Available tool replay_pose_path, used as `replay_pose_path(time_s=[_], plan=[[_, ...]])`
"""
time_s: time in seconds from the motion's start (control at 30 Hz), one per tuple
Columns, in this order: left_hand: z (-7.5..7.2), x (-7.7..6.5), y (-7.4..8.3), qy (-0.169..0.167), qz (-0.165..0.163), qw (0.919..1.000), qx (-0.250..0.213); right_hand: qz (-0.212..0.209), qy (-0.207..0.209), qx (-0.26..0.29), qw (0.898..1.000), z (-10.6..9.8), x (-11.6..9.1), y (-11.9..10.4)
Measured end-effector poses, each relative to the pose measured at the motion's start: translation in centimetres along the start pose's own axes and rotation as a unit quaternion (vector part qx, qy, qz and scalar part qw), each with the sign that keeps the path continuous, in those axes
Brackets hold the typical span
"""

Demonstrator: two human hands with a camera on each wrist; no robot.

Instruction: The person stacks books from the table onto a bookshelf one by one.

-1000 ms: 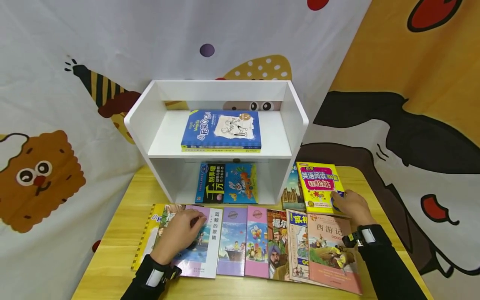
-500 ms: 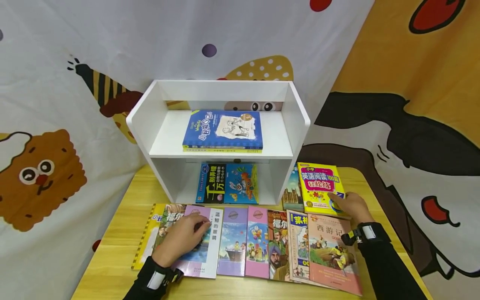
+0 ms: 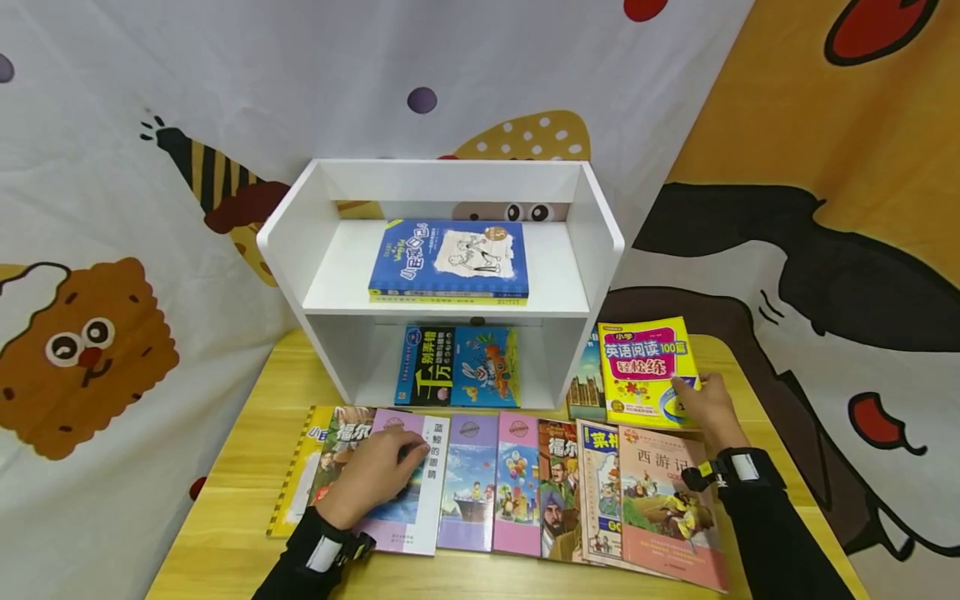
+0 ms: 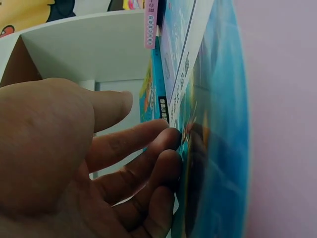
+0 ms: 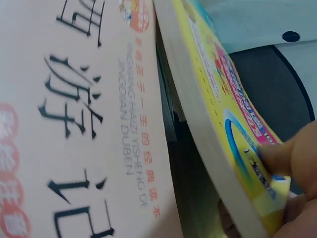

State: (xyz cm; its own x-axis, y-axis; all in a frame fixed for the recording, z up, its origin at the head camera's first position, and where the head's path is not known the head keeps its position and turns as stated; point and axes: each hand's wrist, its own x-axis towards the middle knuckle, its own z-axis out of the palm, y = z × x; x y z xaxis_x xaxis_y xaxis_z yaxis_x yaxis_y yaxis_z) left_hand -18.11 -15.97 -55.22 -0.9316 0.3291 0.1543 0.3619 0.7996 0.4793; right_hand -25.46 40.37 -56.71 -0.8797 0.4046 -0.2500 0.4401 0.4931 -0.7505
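Note:
My right hand (image 3: 708, 408) pinches the lower right corner of a thick yellow book (image 3: 648, 367), thumb on the cover and fingers beneath. In the right wrist view that book (image 5: 213, 129) is tilted, its page edge showing beside the pink book (image 5: 99, 99). Under its left side lies a dark green-blue book (image 3: 587, 387), partly covered. My left hand (image 3: 378, 471) rests with loosely bent fingertips on a purple and white book (image 3: 435, 467). The left wrist view shows the fingertips (image 4: 171, 139) touching its cover, the thumb held apart.
A white two-tier shelf (image 3: 446, 312) stands behind, blue books (image 3: 450, 258) stacked on top, a black book (image 3: 429, 367) and a blue rabbit book (image 3: 483, 367) below. Several overlapping books, including a lilac one (image 3: 468, 483) and a pink one (image 3: 671, 500), line the wooden table (image 3: 217, 492).
The right hand has taken hold of the yellow book's corner and raised its right side, turning it slightly. The left hand has shifted slightly right over the purple and white book.

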Motion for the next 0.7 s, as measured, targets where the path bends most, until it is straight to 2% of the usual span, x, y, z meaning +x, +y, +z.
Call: replay_pose_path(time_s=[0.2,0.3,0.37,0.43,0.5,0.6,0.63,0.7], plan=[[0.0,0.0,0.1,-0.007,-0.016,0.9998,0.002,-0.042,0.08,0.052,0.995,-0.5,-1.1,-0.4],[0.0,0.0,0.1,-0.009,-0.021,0.9997,0.006,-0.085,0.136,0.092,0.983,-0.9,-2.5,-1.2],[-0.1,0.0,0.1,-0.008,-0.023,0.9997,0.006,-0.132,0.162,0.136,0.969,-1.1,-3.8,-1.8],[-0.1,0.0,0.1,-0.008,-0.024,0.9997,0.007,-0.184,0.175,0.198,0.947,-1.5,-5.3,-2.6],[-0.1,0.0,0.2,-0.007,-0.023,0.9997,0.005,-0.243,0.169,0.278,0.914,-2.0,-6.8,-3.5],[-0.1,0.1,0.2,-0.005,-0.021,0.9998,0.003,-0.316,0.117,0.408,0.849,-2.6,-9.2,-5.0],[-0.1,0.1,0.2,-0.004,-0.019,0.9998,0.002,-0.334,0.096,0.435,0.831,-2.8,-9.9,-5.4],[-0.1,0.1,0.1,-0.005,-0.019,0.9998,0.0,-0.361,0.054,0.467,0.805,-2.9,-11.4,-6.3]])
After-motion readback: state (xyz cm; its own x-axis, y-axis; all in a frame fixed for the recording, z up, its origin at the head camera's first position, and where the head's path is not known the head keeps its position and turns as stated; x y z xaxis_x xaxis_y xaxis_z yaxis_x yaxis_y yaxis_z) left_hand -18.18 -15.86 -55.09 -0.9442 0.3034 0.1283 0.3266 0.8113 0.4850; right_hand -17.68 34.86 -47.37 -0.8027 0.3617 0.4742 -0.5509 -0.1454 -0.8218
